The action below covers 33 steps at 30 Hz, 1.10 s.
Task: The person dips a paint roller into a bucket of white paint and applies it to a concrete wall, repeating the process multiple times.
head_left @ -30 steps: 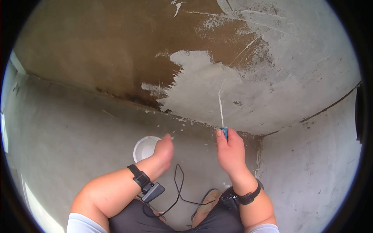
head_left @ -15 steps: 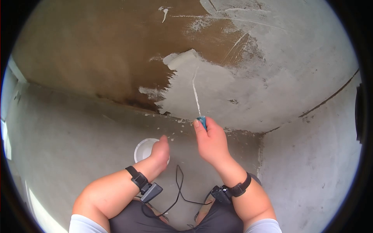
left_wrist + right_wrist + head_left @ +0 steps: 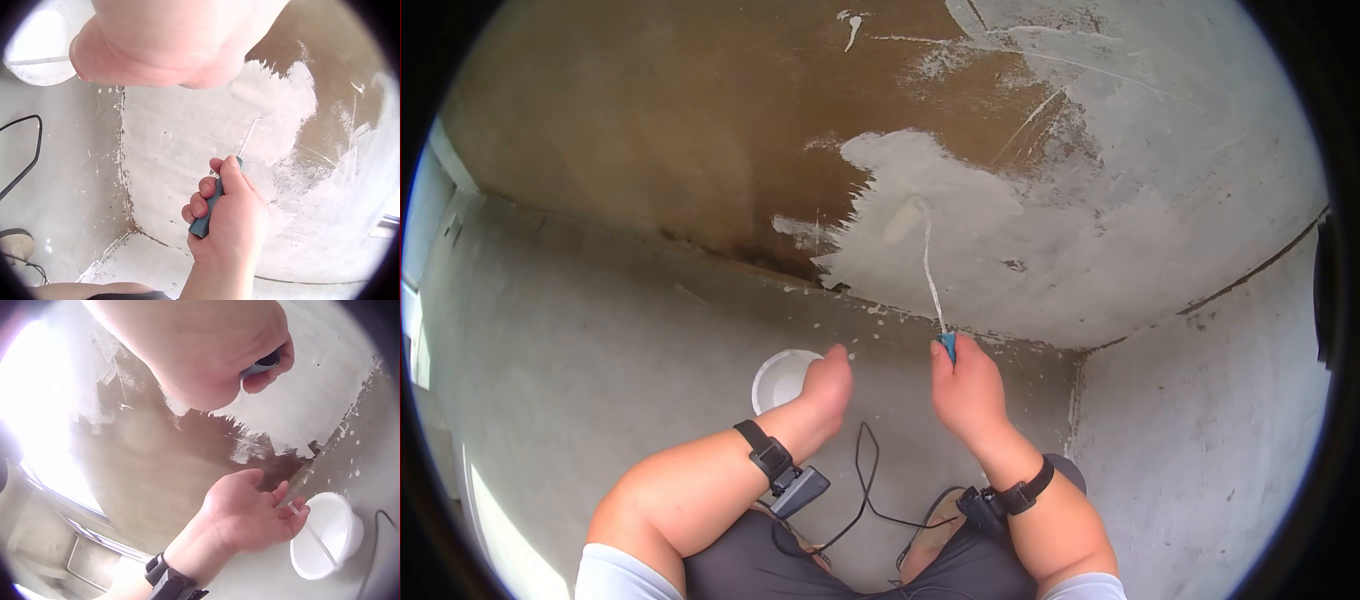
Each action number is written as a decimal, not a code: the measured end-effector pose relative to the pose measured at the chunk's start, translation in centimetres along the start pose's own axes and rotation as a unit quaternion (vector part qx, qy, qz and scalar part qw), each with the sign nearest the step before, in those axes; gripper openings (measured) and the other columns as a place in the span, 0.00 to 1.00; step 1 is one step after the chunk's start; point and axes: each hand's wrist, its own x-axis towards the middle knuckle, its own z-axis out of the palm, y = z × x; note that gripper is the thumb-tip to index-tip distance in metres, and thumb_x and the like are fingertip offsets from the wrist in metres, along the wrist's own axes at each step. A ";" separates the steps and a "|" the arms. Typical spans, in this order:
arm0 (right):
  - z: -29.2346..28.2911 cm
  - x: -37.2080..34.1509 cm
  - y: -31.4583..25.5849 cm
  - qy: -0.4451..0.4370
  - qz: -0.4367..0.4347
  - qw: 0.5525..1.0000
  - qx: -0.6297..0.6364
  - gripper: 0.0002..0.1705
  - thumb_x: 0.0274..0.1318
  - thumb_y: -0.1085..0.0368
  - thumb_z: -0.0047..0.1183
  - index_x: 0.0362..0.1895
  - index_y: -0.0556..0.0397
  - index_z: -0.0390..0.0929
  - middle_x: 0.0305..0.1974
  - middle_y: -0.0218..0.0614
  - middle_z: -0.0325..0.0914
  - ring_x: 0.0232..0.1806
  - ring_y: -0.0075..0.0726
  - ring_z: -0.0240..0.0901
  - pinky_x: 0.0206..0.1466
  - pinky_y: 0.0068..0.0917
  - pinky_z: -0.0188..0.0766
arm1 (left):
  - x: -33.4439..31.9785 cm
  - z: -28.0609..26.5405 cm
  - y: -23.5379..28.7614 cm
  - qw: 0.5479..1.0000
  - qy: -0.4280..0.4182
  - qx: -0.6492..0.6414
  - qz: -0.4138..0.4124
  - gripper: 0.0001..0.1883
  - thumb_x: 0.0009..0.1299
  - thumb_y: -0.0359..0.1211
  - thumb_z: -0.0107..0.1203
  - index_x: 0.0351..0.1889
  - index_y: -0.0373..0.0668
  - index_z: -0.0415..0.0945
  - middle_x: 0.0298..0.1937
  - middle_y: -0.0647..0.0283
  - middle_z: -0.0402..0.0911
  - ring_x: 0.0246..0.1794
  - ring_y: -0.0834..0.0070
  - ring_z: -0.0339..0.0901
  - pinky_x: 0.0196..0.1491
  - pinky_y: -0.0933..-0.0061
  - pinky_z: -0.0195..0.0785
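My right hand [image 3: 970,390] grips the blue handle [image 3: 209,209] of a paint roller, thumb along its top. From it a paint-coated metal rod [image 3: 933,275] runs up to the pale roller sleeve [image 3: 904,220], which lies against the freshly coated white patch [image 3: 970,200] of the wall. My left hand [image 3: 256,512] is low on the left, with its fingers curled at the white strap handle [image 3: 315,540] of a white bucket [image 3: 347,534]. In the head view the hand covers part of the bucket's right rim.
Bare brown wall [image 3: 680,130] extends left of the coated area. Grey floor [image 3: 650,340] carries white spatters near the wall's base. A second wall [image 3: 1200,430] meets it on the right. A black cable [image 3: 863,480] loops between the feet, close to a sandal [image 3: 930,525].
The roller sleeve went up to the patch's upper left edge, then came down to its middle. My right hand shifted left, then slightly back right and lower. My left hand stayed by the bucket.
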 end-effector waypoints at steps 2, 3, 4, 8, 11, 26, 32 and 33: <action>0.3 0.6 -0.4 -0.008 0.000 0.999 -0.038 0.16 0.67 0.56 0.49 0.42 0.57 0.76 0.30 0.53 0.81 0.36 0.66 0.78 0.39 0.54 0.72 | 0.2 0.0 -0.1 1.000 0.001 0.004 0.007 0.29 0.75 0.51 0.41 0.64 0.40 0.65 0.67 0.59 0.65 0.63 0.64 0.62 0.59 0.59 0.63; 0.7 0.9 -0.6 -0.009 -0.001 0.999 -0.038 0.16 0.67 0.56 0.49 0.42 0.57 0.76 0.30 0.53 0.81 0.36 0.66 0.78 0.39 0.54 0.72 | 0.3 -0.1 -0.1 1.000 -0.003 0.010 0.008 0.29 0.75 0.52 0.41 0.65 0.40 0.65 0.68 0.59 0.65 0.62 0.64 0.63 0.59 0.59 0.63; 1.2 1.3 -0.7 -0.016 -0.008 1.000 -0.024 0.16 0.67 0.55 0.49 0.42 0.57 0.75 0.30 0.54 0.81 0.36 0.66 0.77 0.39 0.54 0.72 | 0.2 -0.1 -0.1 1.000 -0.007 0.016 0.008 0.30 0.75 0.52 0.41 0.65 0.39 0.65 0.68 0.59 0.65 0.62 0.64 0.63 0.59 0.60 0.63; 3.0 2.5 -2.7 -0.035 -0.032 0.999 0.014 0.17 0.67 0.55 0.49 0.43 0.58 0.75 0.31 0.55 0.80 0.36 0.67 0.77 0.40 0.54 0.72 | -0.7 -0.3 0.5 1.000 -0.003 0.008 -0.003 0.30 0.76 0.52 0.40 0.65 0.38 0.65 0.69 0.59 0.65 0.62 0.65 0.63 0.59 0.60 0.63; 4.4 3.4 -3.9 -0.039 -0.042 0.997 0.045 0.17 0.67 0.55 0.50 0.41 0.59 0.76 0.30 0.54 0.79 0.35 0.66 0.76 0.39 0.49 0.71 | -0.4 -0.3 0.3 1.000 0.008 0.014 0.004 0.30 0.76 0.53 0.40 0.64 0.39 0.66 0.67 0.59 0.66 0.61 0.65 0.64 0.58 0.60 0.63; 4.4 3.8 0.9 -0.116 0.001 0.993 -0.026 0.17 0.67 0.55 0.50 0.39 0.59 0.74 0.31 0.55 0.79 0.37 0.67 0.76 0.40 0.53 0.71 | -0.1 -1.2 0.1 0.999 0.025 0.007 -0.021 0.28 0.76 0.52 0.43 0.61 0.38 0.69 0.53 0.60 0.72 0.51 0.70 0.68 0.54 0.62 0.65; 2.6 3.5 2.9 -0.185 0.024 0.976 -0.111 0.18 0.64 0.54 0.52 0.39 0.58 0.76 0.35 0.54 0.81 0.41 0.64 0.78 0.45 0.50 0.74 | -0.4 -0.5 0.2 1.000 0.024 0.000 -0.010 0.28 0.75 0.51 0.43 0.60 0.38 0.69 0.53 0.59 0.72 0.51 0.69 0.68 0.55 0.62 0.65; 2.4 3.4 2.8 -0.182 0.023 0.977 -0.112 0.18 0.64 0.54 0.52 0.39 0.58 0.76 0.35 0.54 0.81 0.41 0.64 0.78 0.45 0.50 0.74 | -0.2 -0.4 0.1 0.999 0.034 -0.006 -0.010 0.27 0.75 0.51 0.43 0.59 0.38 0.70 0.53 0.58 0.71 0.52 0.68 0.68 0.56 0.62 0.65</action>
